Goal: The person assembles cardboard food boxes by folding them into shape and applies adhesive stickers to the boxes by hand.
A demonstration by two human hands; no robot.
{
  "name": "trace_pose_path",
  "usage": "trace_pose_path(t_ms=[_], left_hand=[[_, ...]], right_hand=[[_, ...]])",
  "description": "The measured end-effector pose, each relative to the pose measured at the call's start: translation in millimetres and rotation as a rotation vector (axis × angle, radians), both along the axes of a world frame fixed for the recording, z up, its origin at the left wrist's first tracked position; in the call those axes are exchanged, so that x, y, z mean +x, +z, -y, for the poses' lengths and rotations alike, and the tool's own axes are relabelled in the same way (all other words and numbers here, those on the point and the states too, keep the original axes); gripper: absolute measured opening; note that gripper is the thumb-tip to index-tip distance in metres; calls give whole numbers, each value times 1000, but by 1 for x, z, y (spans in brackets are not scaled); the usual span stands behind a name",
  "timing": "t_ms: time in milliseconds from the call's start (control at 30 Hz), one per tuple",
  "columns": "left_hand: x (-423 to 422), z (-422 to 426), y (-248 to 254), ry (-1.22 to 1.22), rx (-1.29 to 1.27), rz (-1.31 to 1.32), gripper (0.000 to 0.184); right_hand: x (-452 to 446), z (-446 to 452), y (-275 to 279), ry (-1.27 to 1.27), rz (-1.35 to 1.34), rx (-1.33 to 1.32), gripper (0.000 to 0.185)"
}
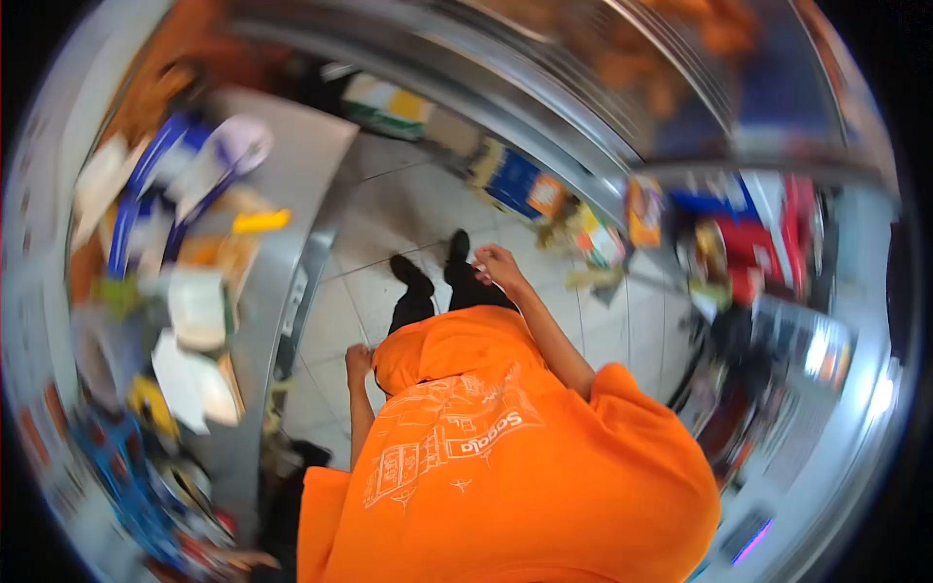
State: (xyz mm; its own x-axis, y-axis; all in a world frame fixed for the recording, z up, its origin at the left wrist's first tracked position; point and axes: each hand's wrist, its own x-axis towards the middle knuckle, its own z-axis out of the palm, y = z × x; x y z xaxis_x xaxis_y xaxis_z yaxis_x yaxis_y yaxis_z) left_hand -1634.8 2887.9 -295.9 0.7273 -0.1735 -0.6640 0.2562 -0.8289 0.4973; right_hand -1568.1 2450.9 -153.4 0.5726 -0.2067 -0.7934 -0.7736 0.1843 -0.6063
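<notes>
My left hand hangs low beside my hip, close to the hem of my orange T-shirt. Its back faces up and the fingers are hidden, so I cannot see whether they are closed. My right hand is held out in front of my right thigh, over the tiled floor. The fingers are loosely bent and apart, and I see nothing in them. Neither hand touches a counter or a package. Below them show my dark trousers and black shoes.
A metal counter on the left carries blurred papers, a yellow item and blue-and-white packages. Boxes stand low under a metal-framed display case ahead. Red packages and a clear plastic container are on the right. Pale floor tiles lie between.
</notes>
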Motion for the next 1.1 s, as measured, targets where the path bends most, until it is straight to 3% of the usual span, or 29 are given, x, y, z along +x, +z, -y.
trace_pose_path(t_ms=[100, 200, 333, 400, 567, 600, 667, 733, 767, 833, 900, 933, 1033, 1067, 1100], left_hand=[[-8, -20, -3, 236, -55, -362, 22], [7, -14, 15, 390, -74, -491, 18], [25, 2, 12, 385, -257, -444, 33], [44, 29, 17, 631, -334, -494, 31], [30, 134, 45, 709, -447, -199, 28], [12, 148, 24, 694, -542, -77, 28], [-32, 191, 16, 523, -534, 69, 32], [-80, 252, 47, 669, -526, -58, 36], [-108, 279, 50, 707, -553, -93, 42], [-161, 336, 61, 645, -555, -127, 37], [-213, 390, 63, 779, -619, -267, 29], [-235, 414, 67, 786, -602, -296, 23], [-314, 453, 37, 831, -698, -442, 19], [-333, 459, 30, 792, -664, -491, 17], [-341, 466, 23, 827, -644, -514, 17]], right_hand=[[-25, 18, 16, -215, 13, -81, 29], [-55, 39, 10, -290, -44, -90, 28], [-92, 64, -15, -277, -128, 49, 31], [-104, 84, -27, -227, -120, 98, 33], [-138, 151, -54, -74, -115, 83, 30], [-151, 169, -65, -29, -126, 65, 28], [-180, 208, -100, 73, -188, 20, 26], [-224, 247, -162, 202, -204, -35, 20], [-247, 270, -199, 358, -189, -189, 16], [-285, 324, -263, 557, -225, -344, 13], [-312, 375, -314, 679, -379, -432, 13], [-361, 407, -386, 845, -7, -963, 11], [-344, 453, -416, 460, -147, -760, 13], [-335, 478, -443, 796, -51, -934, 10], [-333, 492, -477, 857, -67, -1049, 12]])
